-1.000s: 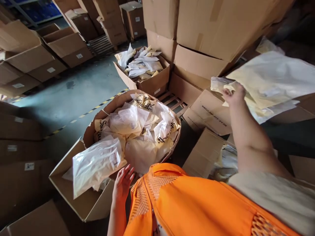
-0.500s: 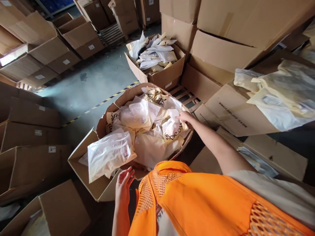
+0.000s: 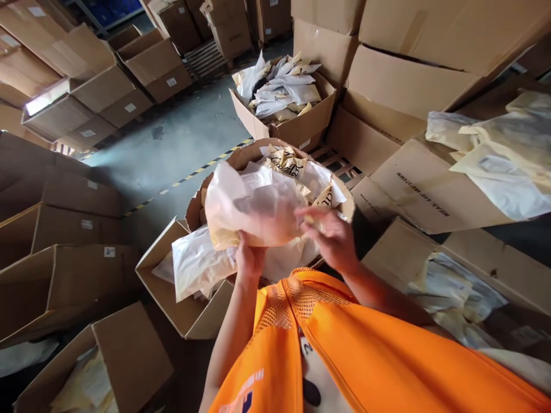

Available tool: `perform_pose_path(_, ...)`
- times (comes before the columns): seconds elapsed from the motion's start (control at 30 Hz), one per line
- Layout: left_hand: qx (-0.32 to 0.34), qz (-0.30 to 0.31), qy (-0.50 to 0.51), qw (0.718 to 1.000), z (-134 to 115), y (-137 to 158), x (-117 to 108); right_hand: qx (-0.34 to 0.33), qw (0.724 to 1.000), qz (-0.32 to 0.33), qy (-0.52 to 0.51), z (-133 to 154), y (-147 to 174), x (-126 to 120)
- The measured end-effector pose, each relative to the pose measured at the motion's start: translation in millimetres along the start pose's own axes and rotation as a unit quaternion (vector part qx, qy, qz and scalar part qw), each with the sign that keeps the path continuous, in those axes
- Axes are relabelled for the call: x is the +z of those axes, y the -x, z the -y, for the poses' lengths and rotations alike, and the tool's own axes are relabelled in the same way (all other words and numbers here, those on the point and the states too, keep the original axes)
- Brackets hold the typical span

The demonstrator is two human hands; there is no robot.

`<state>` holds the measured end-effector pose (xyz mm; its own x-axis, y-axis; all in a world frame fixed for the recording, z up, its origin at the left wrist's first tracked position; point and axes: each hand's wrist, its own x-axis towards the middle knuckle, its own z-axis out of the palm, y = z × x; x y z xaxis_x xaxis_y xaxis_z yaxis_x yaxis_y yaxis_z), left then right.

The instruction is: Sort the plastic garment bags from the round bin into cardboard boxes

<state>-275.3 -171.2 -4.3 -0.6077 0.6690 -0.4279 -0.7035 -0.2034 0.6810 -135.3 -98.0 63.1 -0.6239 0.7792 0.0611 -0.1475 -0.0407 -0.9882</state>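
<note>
A whitish translucent plastic bag [image 3: 258, 209] with a soft item inside is raised over the round-rimmed carton [image 3: 344, 195]. My left hand [image 3: 249, 255] grips its lower edge, thumb on the near face. At the bag's right end is my right hand [image 3: 331, 235], slightly blurred, fingers stretched out and apart; whether the tips touch the plastic is unclear. Under the raised bag, the carton holds several similar bags, some with black lettering, like the printed bag [image 3: 286, 163]. Another clear bag [image 3: 200, 264] lies left of my left hand, across an open box [image 3: 161, 246].
Beyond the carton stands a box [image 3: 301, 129] heaped with bags. To the right, more bags [image 3: 499, 166] lie over a large carton [image 3: 413, 183]. Open boxes [image 3: 81, 281] line the left side. Striped floor tape [image 3: 185, 179] crosses the grey floor.
A bag has come up from the pile and is now in my left hand, which moved up and right from beside the carton. My right hand has drawn back toward my body.
</note>
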Motion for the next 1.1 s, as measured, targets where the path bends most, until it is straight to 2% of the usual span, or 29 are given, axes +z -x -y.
perform_pose_path(0.03, -0.011, -0.007, 0.027, 1.0, -12.5, 1.4, -3.5, -0.028, 0.994, -0.099, 0.031, -4.2, 1.4, -13.7)
perform_pose_path(0.07, -0.025, -0.012, 0.048, 0.998, -23.4, 4.0, -6.8, -0.028, 0.982, -0.183, 0.039, -9.9, 0.8, -27.4)
perform_pose_path(0.1, -0.043, -0.013, 0.065, 0.997, -32.0, 7.1, -9.6, -0.003, 0.974, -0.224, 0.024, -16.2, -1.1, -39.3)
perform_pose_path(0.13, -0.064, -0.011, 0.077, 0.995, -38.2, 10.4, -11.8, 0.038, 0.974, -0.221, -0.008, -22.0, -3.2, -48.1)
perform_pose_path(0.2, -0.098, -0.005, 0.095, 0.991, -43.8, 15.6, -15.0, 0.12, 0.98, -0.134, -0.081, -29.1, -6.5, -55.3)
perform_pose_path(0.27, -0.116, 0.007, 0.105, 0.988, -44.0, 18.3, -17.4, 0.153, 0.979, -0.069, -0.119, -28.9, -7.3, -51.3)
perform_pose_path(0.5, -0.112, 0.031, 0.119, 0.986, -43.5, 17.2, -27.3, 0.117, 0.982, -0.082, -0.125, -14.8, -6.6, -34.6)
perform_pose_path(0.7, -0.106, 0.043, 0.093, 0.989, -44.4, 17.8, -37.9, 0.132, 0.984, -0.07, -0.1, -13.2, -10.9, -31.1)
perform_pose_path(0.9, -0.086, 0.03, 0.084, 0.992, -40.8, 19.0, -45.3, 0.162, 0.98, -0.067, -0.096, -16.9, -12.0, -25.8)
perform_pose_path(1.1, -0.092, -0.016, 0.112, 0.989, -37.0, 26.4, -45.3, 0.174, 0.979, -0.05, -0.094, -39.0, -10.6, -31.6)
